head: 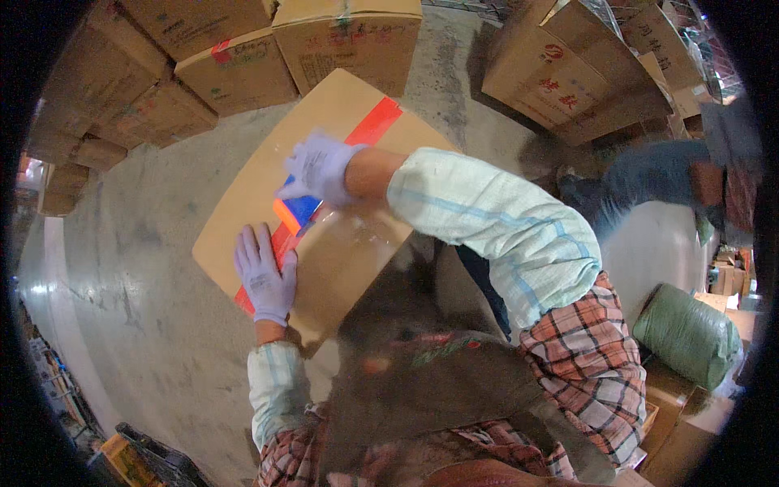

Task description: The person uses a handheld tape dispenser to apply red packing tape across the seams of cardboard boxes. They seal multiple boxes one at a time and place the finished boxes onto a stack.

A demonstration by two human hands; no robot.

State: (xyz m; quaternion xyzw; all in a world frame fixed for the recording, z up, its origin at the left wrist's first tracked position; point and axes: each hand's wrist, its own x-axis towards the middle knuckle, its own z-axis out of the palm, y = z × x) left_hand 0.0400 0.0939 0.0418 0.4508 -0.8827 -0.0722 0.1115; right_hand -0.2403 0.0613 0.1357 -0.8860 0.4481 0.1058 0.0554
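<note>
A closed cardboard box [341, 280] lies before me, turned at an angle, with a strip of red tape [374, 120] running along its top. My right hand [319, 167], in a pale knit glove and slightly blurred, grips a blue and orange tape dispenser [299, 210] over that strip. Most of the dispenser's far side is hidden under the hand. My left hand [265, 277], gloved too, rests flat on the near part of the box with its thumb apart, lying partly over the red tape. It holds nothing.
Stacked cardboard boxes [234, 73] stand along the far left. Open cartons [566, 73] are at the far right. A blurred person [645, 173] bends at the right, near a large green twine roll [688, 335]. Concrete floor [152, 292] stretches to the left.
</note>
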